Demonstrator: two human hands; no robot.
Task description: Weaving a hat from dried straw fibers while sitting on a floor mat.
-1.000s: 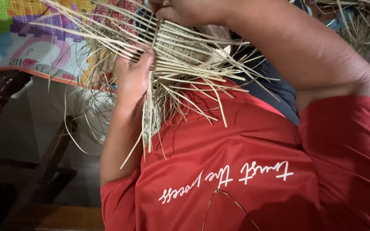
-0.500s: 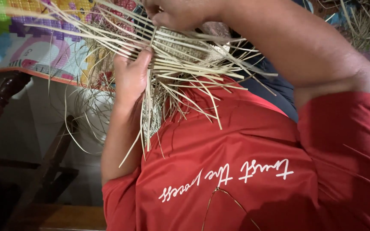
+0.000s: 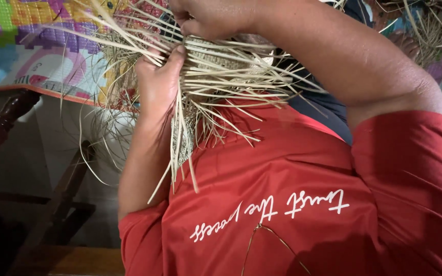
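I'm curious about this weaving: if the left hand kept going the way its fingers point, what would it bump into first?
The left hand touches the straw weave; straight on, it would likely meet the right hand next, though depth is unclear.

No pkgs, labels, signs or screens in view.

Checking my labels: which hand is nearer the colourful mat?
Left. Left hand grips straw strands beside the colourful mat; right hand pinches the weave farther right.
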